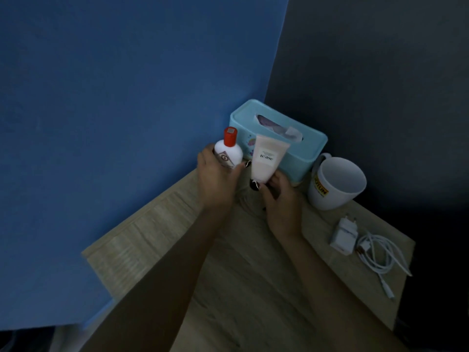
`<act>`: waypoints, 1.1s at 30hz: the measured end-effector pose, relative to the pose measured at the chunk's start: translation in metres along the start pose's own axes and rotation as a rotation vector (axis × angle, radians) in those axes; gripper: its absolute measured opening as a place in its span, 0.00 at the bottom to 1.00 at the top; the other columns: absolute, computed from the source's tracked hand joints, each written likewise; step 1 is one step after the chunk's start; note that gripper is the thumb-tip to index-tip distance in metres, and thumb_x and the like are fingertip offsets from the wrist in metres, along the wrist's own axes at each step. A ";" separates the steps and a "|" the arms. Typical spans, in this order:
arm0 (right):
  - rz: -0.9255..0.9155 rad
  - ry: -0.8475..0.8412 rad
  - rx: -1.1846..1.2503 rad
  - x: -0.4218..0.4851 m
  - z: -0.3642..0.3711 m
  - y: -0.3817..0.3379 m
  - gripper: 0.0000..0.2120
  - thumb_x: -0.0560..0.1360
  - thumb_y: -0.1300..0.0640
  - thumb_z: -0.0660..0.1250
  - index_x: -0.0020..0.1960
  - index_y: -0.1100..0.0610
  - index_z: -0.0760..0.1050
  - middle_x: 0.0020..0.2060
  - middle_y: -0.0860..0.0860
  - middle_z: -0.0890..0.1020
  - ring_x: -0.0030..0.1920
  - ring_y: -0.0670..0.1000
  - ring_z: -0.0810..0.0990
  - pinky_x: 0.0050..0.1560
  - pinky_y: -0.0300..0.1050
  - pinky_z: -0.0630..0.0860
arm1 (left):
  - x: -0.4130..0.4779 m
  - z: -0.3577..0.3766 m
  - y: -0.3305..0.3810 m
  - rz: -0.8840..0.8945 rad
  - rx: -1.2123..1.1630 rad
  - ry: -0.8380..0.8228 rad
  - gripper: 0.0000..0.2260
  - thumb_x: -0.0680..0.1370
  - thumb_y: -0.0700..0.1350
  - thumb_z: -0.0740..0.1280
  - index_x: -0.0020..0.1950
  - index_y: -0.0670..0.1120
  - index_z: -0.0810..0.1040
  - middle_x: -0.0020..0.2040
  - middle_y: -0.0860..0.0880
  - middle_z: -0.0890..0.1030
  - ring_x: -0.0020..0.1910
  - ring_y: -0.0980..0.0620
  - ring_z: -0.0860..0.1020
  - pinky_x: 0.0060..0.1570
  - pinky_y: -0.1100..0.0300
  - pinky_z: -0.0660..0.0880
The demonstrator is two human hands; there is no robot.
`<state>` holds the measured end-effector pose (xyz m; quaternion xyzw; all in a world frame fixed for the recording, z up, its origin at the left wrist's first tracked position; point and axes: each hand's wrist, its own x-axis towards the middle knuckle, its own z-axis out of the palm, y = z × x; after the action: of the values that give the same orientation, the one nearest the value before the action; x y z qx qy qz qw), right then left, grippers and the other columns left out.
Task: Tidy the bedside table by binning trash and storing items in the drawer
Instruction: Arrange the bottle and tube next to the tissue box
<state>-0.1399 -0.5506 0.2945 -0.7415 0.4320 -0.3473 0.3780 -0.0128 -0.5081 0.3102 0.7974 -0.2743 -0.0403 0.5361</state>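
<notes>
In front of the blue tissue box (279,138), the left hand (215,176) was wrapped around a red-capped white bottle (228,151) and the right hand (281,196) pinched a pink tube (266,158) cap-down, both apparently gathered for the drawer, which was out of view.

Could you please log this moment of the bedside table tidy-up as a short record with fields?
left hand: grips white bottle with red cap
right hand: grips pink tube by its lower end, cap down
behind them: blue tissue box, a tissue poking out
mug: white, upright, right of the box
charger: lying on the table, coiled cable beside it
drawer and bin: not in view
</notes>
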 end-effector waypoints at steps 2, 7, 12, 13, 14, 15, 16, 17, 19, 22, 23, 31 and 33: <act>-0.013 0.009 -0.005 0.004 0.005 -0.002 0.17 0.76 0.57 0.67 0.65 0.53 0.73 0.57 0.49 0.82 0.56 0.44 0.79 0.55 0.42 0.76 | 0.005 0.003 0.001 -0.004 -0.005 -0.007 0.30 0.68 0.47 0.76 0.66 0.43 0.69 0.61 0.46 0.74 0.60 0.49 0.74 0.57 0.56 0.73; -0.017 0.070 -0.055 0.009 0.016 0.000 0.18 0.76 0.54 0.66 0.66 0.53 0.72 0.57 0.49 0.82 0.56 0.45 0.80 0.55 0.46 0.78 | 0.018 0.011 -0.001 0.007 -0.019 -0.026 0.30 0.67 0.48 0.76 0.65 0.44 0.69 0.60 0.46 0.74 0.59 0.49 0.74 0.57 0.56 0.73; -0.031 0.107 -0.105 0.010 0.019 0.002 0.18 0.76 0.51 0.66 0.65 0.52 0.73 0.56 0.47 0.82 0.55 0.45 0.80 0.53 0.45 0.77 | 0.025 0.013 -0.006 0.043 -0.014 -0.038 0.31 0.68 0.50 0.76 0.66 0.45 0.69 0.61 0.47 0.74 0.59 0.51 0.74 0.56 0.57 0.74; -0.034 0.115 -0.117 0.011 0.020 0.002 0.17 0.76 0.51 0.66 0.64 0.52 0.73 0.55 0.47 0.83 0.54 0.45 0.80 0.52 0.44 0.77 | 0.026 0.013 -0.007 0.047 -0.018 -0.043 0.31 0.68 0.50 0.76 0.67 0.45 0.68 0.61 0.47 0.74 0.60 0.51 0.74 0.57 0.58 0.74; -0.038 0.120 -0.124 0.010 0.021 0.001 0.17 0.76 0.51 0.66 0.64 0.52 0.73 0.55 0.47 0.83 0.54 0.45 0.80 0.51 0.44 0.77 | 0.026 0.013 -0.009 0.049 -0.020 -0.049 0.32 0.68 0.50 0.76 0.68 0.45 0.68 0.62 0.47 0.74 0.60 0.51 0.74 0.57 0.59 0.73; -0.040 0.124 -0.125 0.010 0.021 0.001 0.17 0.76 0.51 0.66 0.64 0.52 0.73 0.55 0.47 0.83 0.54 0.45 0.80 0.51 0.44 0.77 | 0.025 0.013 -0.012 0.050 -0.024 -0.060 0.33 0.68 0.50 0.76 0.69 0.45 0.67 0.63 0.48 0.74 0.61 0.51 0.74 0.58 0.59 0.73; -0.039 0.127 -0.120 0.010 0.021 0.001 0.17 0.76 0.51 0.67 0.63 0.52 0.74 0.54 0.47 0.83 0.54 0.45 0.80 0.52 0.45 0.77 | 0.024 0.013 -0.015 0.054 -0.031 -0.074 0.34 0.68 0.50 0.75 0.70 0.46 0.66 0.65 0.48 0.73 0.63 0.52 0.73 0.60 0.58 0.73; -0.036 0.133 -0.109 0.010 0.021 0.001 0.17 0.76 0.51 0.67 0.63 0.53 0.74 0.54 0.47 0.83 0.54 0.45 0.80 0.52 0.46 0.78 | 0.022 0.013 -0.019 0.060 -0.038 -0.091 0.35 0.69 0.51 0.75 0.72 0.46 0.64 0.66 0.48 0.73 0.64 0.52 0.73 0.62 0.55 0.73; -0.019 0.157 -0.072 0.009 0.020 0.002 0.17 0.75 0.52 0.69 0.62 0.53 0.75 0.54 0.48 0.83 0.53 0.45 0.80 0.53 0.46 0.78 | 0.018 0.012 -0.026 0.085 -0.024 -0.123 0.36 0.70 0.53 0.73 0.74 0.46 0.62 0.69 0.47 0.72 0.67 0.51 0.72 0.65 0.50 0.72; -0.008 0.186 -0.055 0.010 0.019 0.002 0.17 0.73 0.54 0.70 0.61 0.54 0.77 0.53 0.48 0.84 0.52 0.44 0.81 0.54 0.45 0.78 | 0.016 0.010 -0.031 0.132 0.016 -0.127 0.33 0.73 0.51 0.71 0.74 0.45 0.63 0.68 0.46 0.74 0.66 0.50 0.72 0.66 0.51 0.71; -0.006 0.187 -0.060 0.010 0.019 0.002 0.16 0.73 0.54 0.70 0.60 0.54 0.77 0.52 0.48 0.84 0.52 0.44 0.81 0.54 0.46 0.78 | 0.017 0.009 -0.032 0.141 0.015 -0.120 0.31 0.73 0.50 0.71 0.73 0.45 0.64 0.67 0.46 0.75 0.66 0.51 0.73 0.65 0.52 0.71; -0.018 0.202 -0.107 0.011 0.020 0.004 0.12 0.73 0.53 0.70 0.56 0.54 0.79 0.50 0.49 0.84 0.50 0.46 0.81 0.51 0.47 0.78 | 0.025 0.016 -0.036 0.165 0.039 -0.106 0.28 0.74 0.49 0.70 0.71 0.45 0.68 0.65 0.47 0.77 0.64 0.51 0.74 0.65 0.51 0.73; -0.038 0.205 -0.119 0.011 0.020 0.005 0.12 0.73 0.53 0.70 0.56 0.54 0.79 0.50 0.49 0.84 0.49 0.46 0.81 0.50 0.46 0.78 | 0.026 0.017 -0.036 0.169 0.045 -0.108 0.27 0.74 0.50 0.70 0.71 0.45 0.68 0.65 0.47 0.76 0.64 0.51 0.74 0.65 0.51 0.72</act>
<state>-0.1206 -0.5574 0.2830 -0.7314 0.4740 -0.4020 0.2807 0.0176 -0.5245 0.2771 0.7799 -0.3701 -0.0317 0.5038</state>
